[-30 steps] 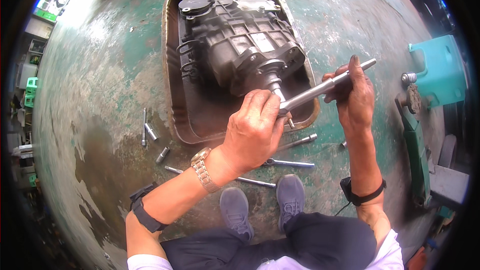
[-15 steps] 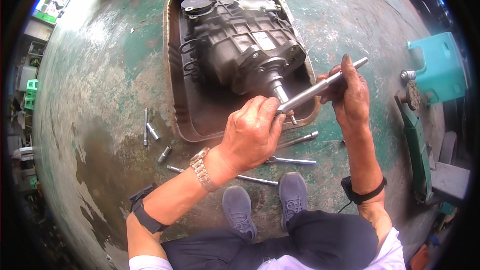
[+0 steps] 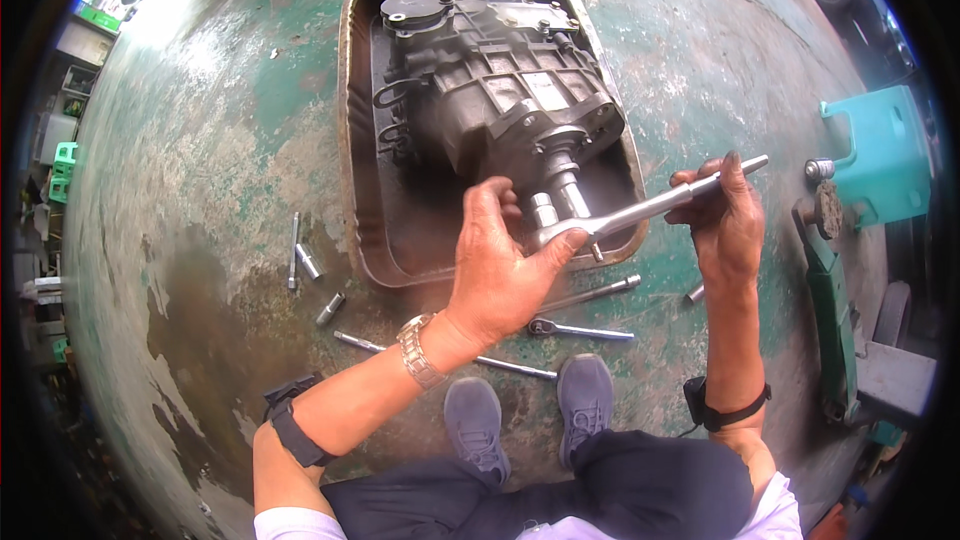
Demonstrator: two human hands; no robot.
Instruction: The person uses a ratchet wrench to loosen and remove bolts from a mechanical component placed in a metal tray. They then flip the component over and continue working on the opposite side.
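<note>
A long chrome ratchet wrench (image 3: 645, 209) lies across the front of the scene, its handle gripped by my right hand (image 3: 728, 230). A short socket (image 3: 543, 208) stands up from the ratchet head. My left hand (image 3: 492, 275) is beside that head, its thumb against it and its fingers apart from the socket. Just beyond the wrench is the output shaft (image 3: 568, 190) of a grey metal gearbox (image 3: 500, 85). The gearbox rests in a dark, worn tray (image 3: 352, 160) on the floor.
On the floor are loose sockets (image 3: 330, 309), a small ratchet (image 3: 585, 331), an extension bar (image 3: 605, 292) and a long thin bar (image 3: 515, 367). To the right stand a teal plastic stool (image 3: 880, 155) and a green jack (image 3: 832, 330). My shoes (image 3: 585, 405) are close to the tools.
My left hand has loosened from the ratchet head and spread its fingers, uncovering the socket. My right hand, with the wrench, has shifted slightly right and nearer. The view has shifted slightly.
</note>
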